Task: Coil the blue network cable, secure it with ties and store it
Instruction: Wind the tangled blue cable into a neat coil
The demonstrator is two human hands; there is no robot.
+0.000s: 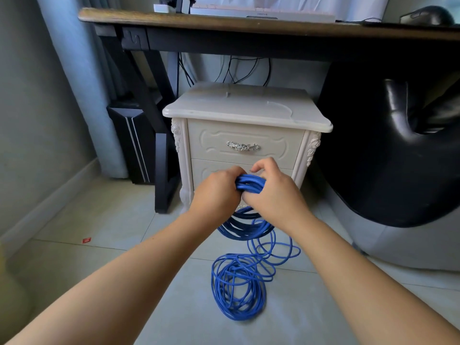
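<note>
Your left hand (219,192) has its fingers (232,173) curled round one side of a bunch of loops of the blue round-jacketed network cable (249,184). Your right hand (271,195) grips the other side, with thumb and forefinger raised in a narrow pinch above the bundle; I cannot tell whether they hold anything.

The gathered loops hang below your hands. From them the cable trails down to a loose, tangled heap on the pale tiled floor (99,220), in front of the white carved two-drawer bedside cabinet (236,105), whose drawers are both closed.

By my reading you are partway through coiling: a fair share is gathered, but much the same amount lies uncoiled on the floor. No ties are in view, so tying and storing are not yet done.
</note>
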